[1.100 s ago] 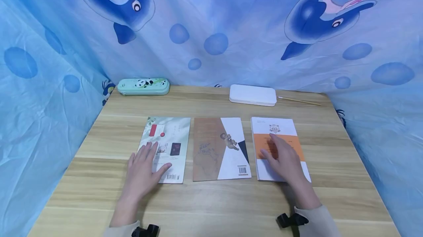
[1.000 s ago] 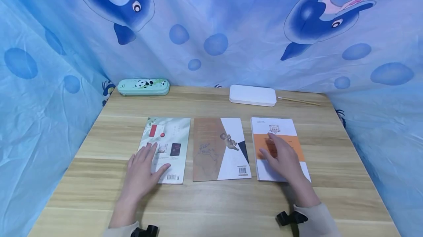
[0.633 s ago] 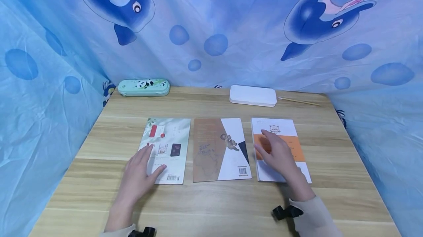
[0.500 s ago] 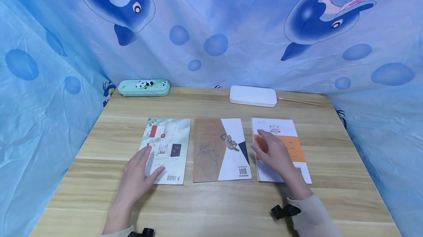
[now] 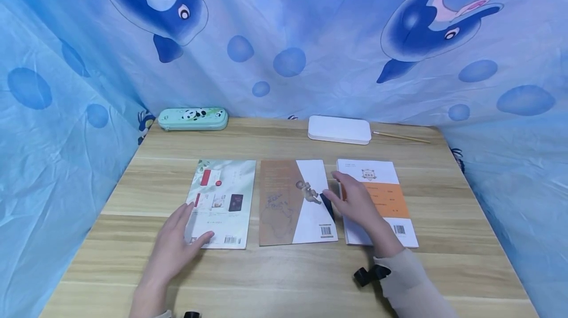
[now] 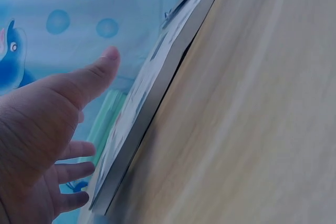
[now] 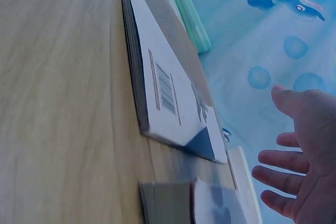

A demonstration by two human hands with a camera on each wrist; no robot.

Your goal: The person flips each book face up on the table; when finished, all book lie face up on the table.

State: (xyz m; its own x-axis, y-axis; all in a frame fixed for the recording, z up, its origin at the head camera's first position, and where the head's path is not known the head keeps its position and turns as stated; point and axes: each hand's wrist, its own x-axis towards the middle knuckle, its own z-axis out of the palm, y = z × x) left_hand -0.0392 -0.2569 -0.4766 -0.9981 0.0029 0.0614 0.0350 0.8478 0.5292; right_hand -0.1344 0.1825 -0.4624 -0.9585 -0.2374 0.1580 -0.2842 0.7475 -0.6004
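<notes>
Three books lie side by side on the wooden table. The left one is a pale green book [image 5: 226, 217], and my left hand [image 5: 170, 246] hovers over its lower left corner with fingers spread. In the left wrist view that hand [image 6: 47, 124] stands apart from the book's edge, holding nothing. A brown and white book [image 5: 281, 214] is in the middle. On the right lies a white and orange book [image 5: 390, 197], partly covered by my right hand [image 5: 357, 202]. The right hand's fingers reach over the gap towards the middle book; in the right wrist view this hand [image 7: 310, 150] is raised and holds nothing.
At the back of the table [image 5: 266, 278] stand a mint pencil case [image 5: 193, 119] with pandas, a white flat case [image 5: 339, 129] and a thin wooden stick [image 5: 401, 137]. A blue curtain [image 5: 284, 22] with dolphins hangs behind and along both sides.
My right hand has shifted left from over the white and orange book to its left edge. The left hand has drawn back a little, down and to the left. The books have not moved.
</notes>
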